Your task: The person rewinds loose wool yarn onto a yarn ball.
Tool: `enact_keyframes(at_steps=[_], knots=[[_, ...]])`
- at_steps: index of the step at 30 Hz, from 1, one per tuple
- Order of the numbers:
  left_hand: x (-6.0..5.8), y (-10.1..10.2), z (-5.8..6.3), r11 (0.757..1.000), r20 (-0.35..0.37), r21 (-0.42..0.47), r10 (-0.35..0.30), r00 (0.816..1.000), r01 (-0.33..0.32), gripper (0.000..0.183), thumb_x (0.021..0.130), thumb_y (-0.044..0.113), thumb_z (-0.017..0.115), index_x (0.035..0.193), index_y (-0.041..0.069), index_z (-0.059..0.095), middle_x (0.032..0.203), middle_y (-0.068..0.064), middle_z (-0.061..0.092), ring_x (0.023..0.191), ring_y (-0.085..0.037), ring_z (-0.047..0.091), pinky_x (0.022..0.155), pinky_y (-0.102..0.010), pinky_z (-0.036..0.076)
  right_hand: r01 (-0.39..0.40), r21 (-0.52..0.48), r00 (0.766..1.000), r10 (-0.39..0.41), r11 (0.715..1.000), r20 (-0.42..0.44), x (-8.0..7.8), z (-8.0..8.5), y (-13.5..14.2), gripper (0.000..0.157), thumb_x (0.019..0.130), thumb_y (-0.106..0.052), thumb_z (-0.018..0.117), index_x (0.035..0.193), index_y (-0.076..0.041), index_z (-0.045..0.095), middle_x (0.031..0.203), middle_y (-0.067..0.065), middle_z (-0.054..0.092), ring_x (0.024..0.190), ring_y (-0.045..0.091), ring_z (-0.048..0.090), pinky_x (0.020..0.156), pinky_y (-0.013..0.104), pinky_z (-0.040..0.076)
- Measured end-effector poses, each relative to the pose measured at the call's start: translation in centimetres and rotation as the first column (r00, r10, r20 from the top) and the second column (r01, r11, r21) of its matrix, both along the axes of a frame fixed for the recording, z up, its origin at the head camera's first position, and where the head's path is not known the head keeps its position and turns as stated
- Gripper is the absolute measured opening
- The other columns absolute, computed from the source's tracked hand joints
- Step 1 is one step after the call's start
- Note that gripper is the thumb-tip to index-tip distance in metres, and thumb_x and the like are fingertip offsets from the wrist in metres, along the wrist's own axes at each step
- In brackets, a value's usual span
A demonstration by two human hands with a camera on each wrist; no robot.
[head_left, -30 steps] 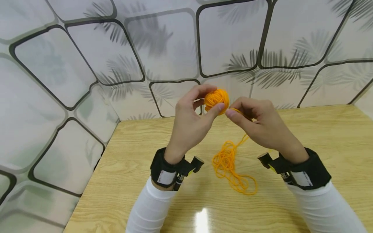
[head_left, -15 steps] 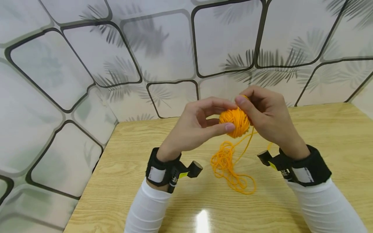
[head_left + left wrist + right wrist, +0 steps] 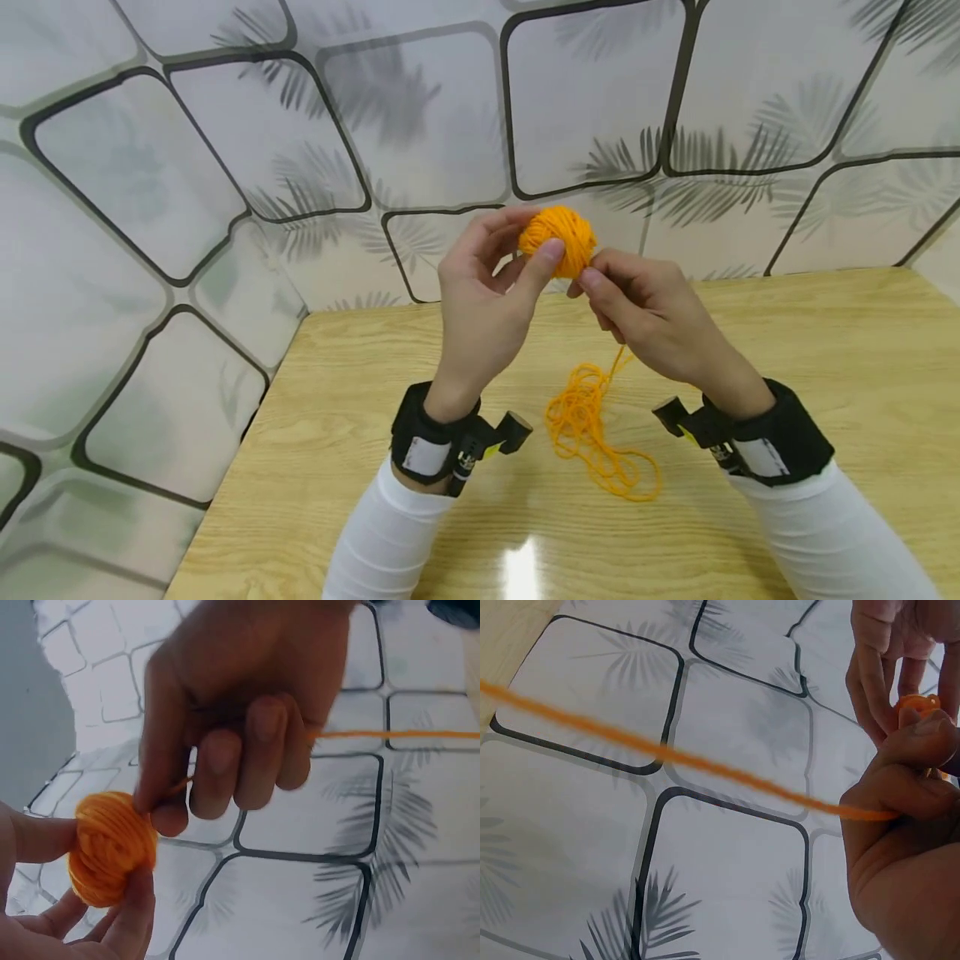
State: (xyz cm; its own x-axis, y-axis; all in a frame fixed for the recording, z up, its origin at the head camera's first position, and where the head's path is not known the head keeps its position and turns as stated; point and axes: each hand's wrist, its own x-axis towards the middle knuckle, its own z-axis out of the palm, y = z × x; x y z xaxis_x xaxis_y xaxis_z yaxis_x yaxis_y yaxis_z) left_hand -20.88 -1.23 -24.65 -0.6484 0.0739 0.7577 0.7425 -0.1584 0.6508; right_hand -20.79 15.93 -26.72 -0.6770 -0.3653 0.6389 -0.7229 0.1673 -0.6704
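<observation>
An orange ball of yarn (image 3: 573,237) is held up above the far edge of the table, between the thumb and fingers of my left hand (image 3: 483,308). Close against the ball's lower right side, my right hand (image 3: 652,312) pinches the yarn strand. In the left wrist view the strand (image 3: 397,734) runs through the curled fingers of the right hand (image 3: 232,705) and off to the right. The right wrist view shows the same strand (image 3: 727,770) stretched taut from that hand, while the ball (image 3: 916,703) is mostly hidden behind it.
A loose tangle of orange yarn (image 3: 585,417) lies on the wooden table (image 3: 337,417) below the hands, linked upward by the strand. A patterned wall covering (image 3: 420,117) rises behind the table and along its left side. Each wrist wears a black strap with a small camera.
Half a second ago the ball was lower and to the right, with the right hand above it. Now the ball has risen leftward and turned, and the right hand sits at its lower right.
</observation>
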Motion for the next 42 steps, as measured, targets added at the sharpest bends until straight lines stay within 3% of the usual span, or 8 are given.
enact_keyframes(at_steps=[7, 11, 16, 19, 24, 30, 37, 42], knots=[[-0.3, 0.1, -0.6, 0.937, -0.121, -0.320, 0.108, 0.987, -0.142, 0.036, 0.085, 0.007, 0.063, 0.118, -0.001, 0.053, 0.115, -0.011, 0.055, 0.101, -0.016, 0.053, 0.087, -0.028, 0.044, 0.084, 0.009, 0.995, -0.084, 0.996, -0.054, 0.6, 0.6, 0.8, 0.015, 0.092, -0.005, 0.050, 0.092, -0.014, 0.062, 0.061, 0.000, 0.045, 0.045, 0.010, 0.037, 0.040, 0.027, 0.030], [-0.1, -0.7, -0.6, 0.875, 0.017, -0.475, -0.097, 0.995, 0.093, 0.034, 0.084, 0.009, 0.064, 0.117, 0.002, 0.056, 0.113, -0.008, 0.057, 0.096, -0.013, 0.056, 0.086, -0.027, 0.044, 0.120, -0.004, 0.989, -0.120, 0.993, -0.084, 0.4, 0.9, 1.2, 0.013, 0.092, -0.005, 0.051, 0.092, -0.011, 0.063, 0.065, -0.001, 0.049, 0.047, 0.010, 0.039, 0.041, 0.027, 0.031], [0.5, -1.3, 0.0, 0.810, 0.217, -0.476, -0.268, 0.939, 0.342, 0.033, 0.083, 0.013, 0.066, 0.114, 0.004, 0.058, 0.108, -0.004, 0.061, 0.090, -0.014, 0.060, 0.083, -0.032, 0.047, 0.189, -0.048, 0.972, -0.194, 0.981, -0.136, 0.2, 1.1, 1.6, 0.010, 0.091, -0.005, 0.052, 0.090, -0.008, 0.062, 0.062, -0.001, 0.045, 0.044, 0.008, 0.033, 0.039, 0.025, 0.028], [1.0, -1.4, 0.4, 0.828, 0.204, -0.424, -0.308, 0.929, 0.367, 0.031, 0.083, 0.011, 0.066, 0.112, 0.003, 0.059, 0.106, -0.005, 0.061, 0.091, -0.016, 0.060, 0.083, -0.034, 0.047, 0.176, -0.055, 0.976, -0.181, 0.983, -0.122, 0.2, 1.2, 1.4, 0.011, 0.093, -0.008, 0.050, 0.092, -0.008, 0.061, 0.068, 0.000, 0.049, 0.052, 0.010, 0.040, 0.045, 0.025, 0.033], [1.6, -1.3, 0.8, 0.883, 0.077, -0.301, -0.353, 0.933, 0.359, 0.030, 0.081, 0.000, 0.064, 0.110, -0.004, 0.057, 0.107, -0.012, 0.060, 0.096, -0.023, 0.058, 0.086, -0.041, 0.046, -0.028, 0.017, 0.999, 0.028, 0.999, 0.024, 0.4, 1.2, 0.9, 0.029, 0.101, -0.017, 0.030, 0.105, -0.008, 0.058, 0.091, 0.005, 0.057, 0.079, 0.021, 0.051, 0.066, 0.030, 0.043], [1.5, -0.8, 1.0, 0.928, 0.012, -0.180, -0.329, 0.944, 0.326, 0.032, 0.082, -0.005, 0.061, 0.113, -0.008, 0.053, 0.109, -0.018, 0.057, 0.098, -0.028, 0.056, 0.084, -0.045, 0.047, -0.174, -0.067, 0.966, 0.183, 0.983, 0.183, 0.4, 0.9, 0.4, 0.053, 0.103, -0.033, 0.012, 0.102, -0.002, 0.055, 0.081, 0.015, 0.058, 0.073, 0.026, 0.055, 0.067, 0.035, 0.046], [1.0, 0.6, 0.3, 0.995, -0.080, 0.009, -0.100, 0.992, 0.101, 0.036, 0.087, 0.001, 0.058, 0.121, -0.006, 0.051, 0.112, -0.015, 0.053, 0.098, -0.027, 0.055, 0.075, -0.043, 0.050, -0.297, -0.166, 0.909, 0.332, 0.940, 0.251, 0.5, 0.5, -0.5, 0.058, 0.102, -0.038, 0.008, 0.099, 0.002, 0.051, 0.074, 0.019, 0.055, 0.056, 0.028, 0.053, 0.046, 0.041, 0.044], [0.5, 1.2, -0.3, 0.995, -0.198, -0.013, 0.096, 0.976, -0.100, 0.031, 0.088, 0.005, 0.058, 0.118, -0.003, 0.055, 0.113, -0.011, 0.049, 0.099, -0.022, 0.050, 0.074, -0.037, 0.051, -0.269, -0.136, 0.912, 0.297, 0.954, 0.282, 0.7, 0.4, -0.6, 0.044, 0.103, -0.028, 0.018, 0.097, -0.001, 0.052, 0.067, 0.014, 0.051, 0.044, 0.024, 0.046, 0.033, 0.036, 0.033]])
